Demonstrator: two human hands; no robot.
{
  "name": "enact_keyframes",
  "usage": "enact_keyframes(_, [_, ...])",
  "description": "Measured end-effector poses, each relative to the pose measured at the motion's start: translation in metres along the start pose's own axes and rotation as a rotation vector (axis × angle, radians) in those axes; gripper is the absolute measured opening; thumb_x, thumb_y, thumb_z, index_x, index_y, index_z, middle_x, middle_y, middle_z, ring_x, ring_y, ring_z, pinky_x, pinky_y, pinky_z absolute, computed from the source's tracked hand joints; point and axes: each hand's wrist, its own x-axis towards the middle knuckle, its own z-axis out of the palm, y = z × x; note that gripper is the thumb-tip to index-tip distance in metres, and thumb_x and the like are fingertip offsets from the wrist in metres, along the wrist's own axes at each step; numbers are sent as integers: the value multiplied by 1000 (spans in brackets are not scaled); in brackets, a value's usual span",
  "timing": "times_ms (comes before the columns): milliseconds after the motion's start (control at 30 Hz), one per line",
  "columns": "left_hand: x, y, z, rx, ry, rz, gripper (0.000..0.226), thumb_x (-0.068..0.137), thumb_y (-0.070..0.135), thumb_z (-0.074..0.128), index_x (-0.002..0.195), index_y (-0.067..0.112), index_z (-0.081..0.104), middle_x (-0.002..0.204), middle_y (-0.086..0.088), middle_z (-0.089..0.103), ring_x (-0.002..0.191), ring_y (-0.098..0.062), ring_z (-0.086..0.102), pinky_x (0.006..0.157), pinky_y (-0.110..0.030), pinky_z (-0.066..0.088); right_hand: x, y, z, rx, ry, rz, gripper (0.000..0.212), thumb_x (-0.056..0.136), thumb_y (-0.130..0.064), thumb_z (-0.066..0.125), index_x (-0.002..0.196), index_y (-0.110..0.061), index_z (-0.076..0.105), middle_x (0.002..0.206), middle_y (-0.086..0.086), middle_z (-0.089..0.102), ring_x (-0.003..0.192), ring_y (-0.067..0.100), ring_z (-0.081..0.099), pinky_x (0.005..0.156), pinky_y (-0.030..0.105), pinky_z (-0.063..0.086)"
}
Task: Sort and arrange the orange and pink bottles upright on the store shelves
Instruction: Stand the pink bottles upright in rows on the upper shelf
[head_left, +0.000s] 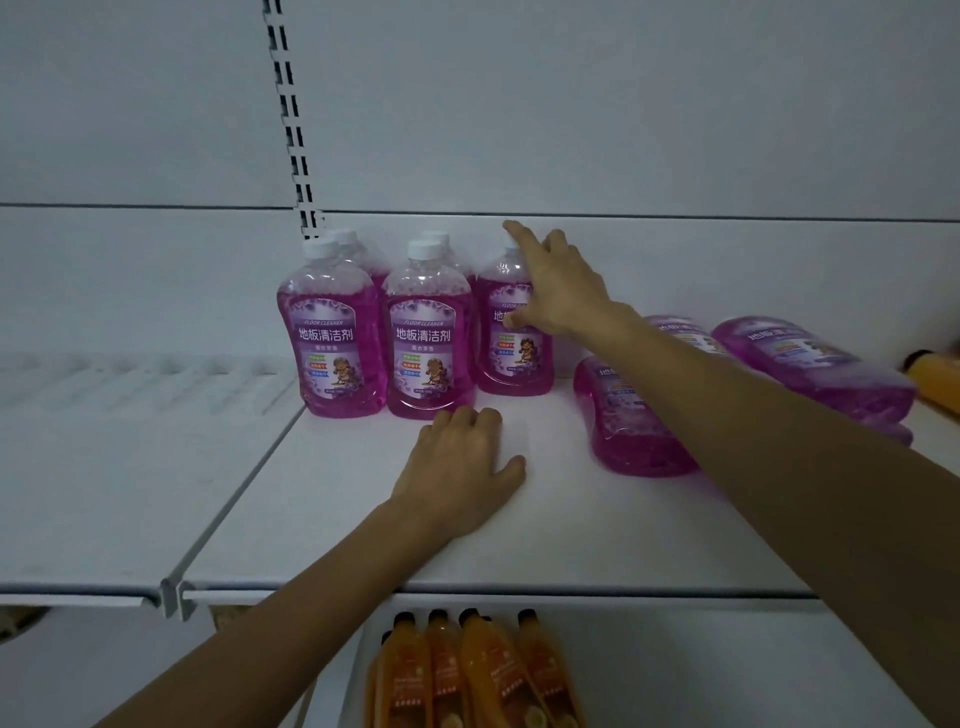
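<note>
Reaching to your 1 o'clock, your right hand (550, 280) holds a pink bottle (511, 364) that stands upright near the back of the shelf (311, 493). The thumb lies on the front of the label, the other fingers wrap over the neck and hide the cap, and the forefinger stretches up past it.

Your left hand (462, 467) rests palm down on the shelf at 12 o'clock, its fingers loosely bent with nothing in them. The fingertips are just short of the base of the nearest standing bottle.

At 9 o'clock of the bottle you hold stand four more upright pink bottles (428, 338) with white caps, two in front and two close behind them. The nearest touches, or almost touches, the one in your hand.

At its 3 to 4 o'clock, more pink bottles lie on their sides (810, 364), partly hidden by your right forearm. Past them, at the right edge of view, an orange bottle (937, 382) also lies on its side.

Down at 6 o'clock, on the lower shelf (701, 665), a group of orange bottles (467, 670) with dark caps stands close together.
</note>
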Motion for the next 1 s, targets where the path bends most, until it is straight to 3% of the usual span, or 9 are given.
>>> enact_keyframes(100, [-1, 2, -3, 55, 53, 13, 47, 93, 44, 41, 129, 14, 44, 126, -6, 52, 115, -23, 46, 97, -33, 35, -5, 6, -11, 112, -116, 4, 110, 78, -35, 75, 151, -25, -8, 145, 17, 26, 129, 32, 38, 97, 39, 40])
enact_keyframes(200, [-1, 4, -4, 60, 93, -34, 46, 94, 47, 37, 127, 17, 47, 126, -3, 54, 114, -22, 48, 98, -34, 35, -13, 23, -33, 258, -148, 81, 102, 84, -43, 66, 152, -21, -7, 154, 18, 18, 139, 31, 28, 107, 35, 30])
enact_keyframes(367, [15, 37, -18, -269, 93, -46, 51, 93, 51, 38, 125, 15, 56, 126, -2, 58, 115, -20, 52, 95, -35, 41, -30, 78, -67, 207, -177, 257, 77, 86, -53, 58, 146, -11, 31, 146, 12, 41, 133, 27, 39, 101, 31, 32])
enact_keyframes(467, [30, 68, -32, -694, 22, -81, 48, 91, 53, 40, 110, 16, 65, 104, 3, 62, 101, -14, 58, 82, -29, 42, -42, 105, -75, 95, -234, 292, 66, 83, -63, 53, 125, -13, 56, 128, 11, 58, 122, 26, 50, 92, 32, 37])
enact_keyframes(533, [42, 85, -37, -841, -35, -126, 42, 89, 57, 41, 97, 22, 62, 94, 5, 58, 85, -10, 56, 69, -23, 39, -53, 113, -77, 61, -321, 316, 69, 82, -67, 50, 125, -15, 56, 131, 11, 54, 120, 27, 49, 92, 34, 38])
enact_keyframes(633, [56, 108, -29, -811, -121, -142, 47, 81, 68, 42, 87, 25, 60, 80, 7, 56, 70, -6, 51, 64, -20, 37, -63, 116, -75, 4, -422, 308, 70, 82, -72, 42, 126, -19, 55, 131, 9, 54, 115, 26, 50, 95, 37, 40])
enact_keyframes(767, [63, 129, -13, -741, -61, -203, 62, 51, 86, 43, 58, 26, 56, 91, -15, 66, 100, -33, 59, 85, -41, 46, -64, 116, -68, 1, -447, 287, 64, 82, -71, 37, 120, -23, 56, 121, 7, 57, 107, 26, 52, 98, 44, 41])
enact_keyframes(833, [64, 132, -12, -777, -64, -243, 65, 45, 85, 41, 63, 26, 59, 102, -15, 65, 107, -33, 56, 84, -41, 45, -63, 117, -64, 8, -450, 296, 66, 80, -72, 36, 120, -22, 53, 118, 6, 55, 107, 27, 51, 99, 46, 39])
enact_keyframes(1000, [62, 131, -6, -894, -22, -223, 49, 72, 67, 58, 95, 26, 69, 95, 4, 68, 91, -10, 61, 71, -22, 44, -65, 115, -63, 142, -310, 277, 59, 79, -67, 48, 115, -21, 47, 112, 6, 56, 106, 28, 53, 100, 48, 39])
